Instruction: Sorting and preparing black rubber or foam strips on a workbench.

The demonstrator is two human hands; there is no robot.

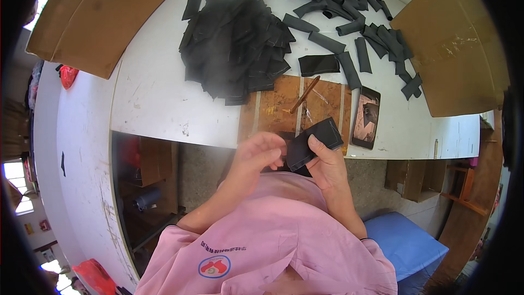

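My right hand (pixel 328 166) holds a flat black fabric piece (pixel 315 143) with pale stitching along its edges, the thumb pressed on top. Beside the piece's left edge is my left hand (pixel 255 158), its fingers loosely bent and nothing visible in them. Both hands are at the table's front edge, over a worn brown board (pixel 265 104). On that board lies a slim brown stick-like tool (pixel 304 94). A similar stitched black piece (pixel 319 65) rests just beyond the board.
A large pile of flat black fabric pieces (pixel 234 49) lies beyond the board to the left. Rolled dark grey tubes (pixel 327 42) are heaped farther back and right. A phone (pixel 365 117) lies right of the board. Cardboard boxes (pixel 98 16) flank the white table (pixel 147 101); a blue cushion (pixel 406 246) is lower right.
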